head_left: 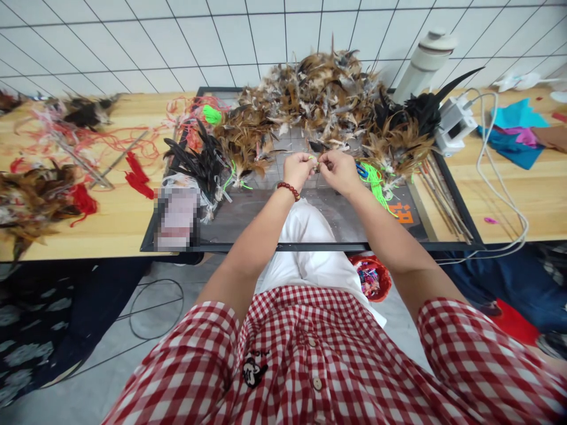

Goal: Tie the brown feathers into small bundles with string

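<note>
My left hand (pixel 298 171), with a beaded bracelet at its wrist, meets my right hand (pixel 339 171) over the glass-topped tray (pixel 248 215). Fingers of both hands are pinched together around something tiny, with a bit of yellow-green showing; it is too small to name. A big heap of brown feathers (pixel 328 94) lies just beyond my hands. Bright green cord (pixel 377 184) and a blue item (pixel 362 171) are beside my right hand. Left of my left hand are tied brown feathers (pixel 243 141) and a bunch of black feathers (pixel 199 159).
A pale bottle (pixel 423 65) and a white charger (pixel 456 124) with looped cable stand at the right. Thin sticks (pixel 445 198) lie along the tray's right side. More feathers (pixel 35 200) and red tassels (pixel 138 177) are at left. A red basket (pixel 376 280) sits below.
</note>
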Motion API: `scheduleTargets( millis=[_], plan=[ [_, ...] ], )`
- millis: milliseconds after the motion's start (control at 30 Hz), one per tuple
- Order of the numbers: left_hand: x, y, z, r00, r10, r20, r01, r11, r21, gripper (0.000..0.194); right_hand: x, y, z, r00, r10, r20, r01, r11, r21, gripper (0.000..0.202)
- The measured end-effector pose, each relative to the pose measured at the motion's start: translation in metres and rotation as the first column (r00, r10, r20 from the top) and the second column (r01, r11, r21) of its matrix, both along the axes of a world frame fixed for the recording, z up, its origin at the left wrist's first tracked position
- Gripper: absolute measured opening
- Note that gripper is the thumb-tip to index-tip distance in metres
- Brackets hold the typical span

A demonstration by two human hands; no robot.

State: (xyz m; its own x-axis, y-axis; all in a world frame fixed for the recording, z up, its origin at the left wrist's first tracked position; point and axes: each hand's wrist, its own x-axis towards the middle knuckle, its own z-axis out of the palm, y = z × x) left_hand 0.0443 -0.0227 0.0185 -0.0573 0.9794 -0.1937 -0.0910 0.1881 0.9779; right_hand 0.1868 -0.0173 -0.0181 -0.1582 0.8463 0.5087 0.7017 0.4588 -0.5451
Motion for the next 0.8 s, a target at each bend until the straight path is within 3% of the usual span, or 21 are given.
scheduleTargets(
  millis=[500,800],
  plan=[
    [0.0004,0.0020,-0.0018,0.998,0.038,-0.045,-0.038,0.999,-0.020,0.020,-0.0049,-0.0056,0.0047,0.998,-0.054,0.043,0.057,0.996,-0.071,0.016],
    [-0.0005,0.0044,-0.0032,0.999,0.032,-0.030,-0.032,0.999,-0.002,0.014,-0.0063,-0.0035,0.0077,0.989,-0.056,-0.137,0.039,0.992,-0.121,0.014]
  ],
)
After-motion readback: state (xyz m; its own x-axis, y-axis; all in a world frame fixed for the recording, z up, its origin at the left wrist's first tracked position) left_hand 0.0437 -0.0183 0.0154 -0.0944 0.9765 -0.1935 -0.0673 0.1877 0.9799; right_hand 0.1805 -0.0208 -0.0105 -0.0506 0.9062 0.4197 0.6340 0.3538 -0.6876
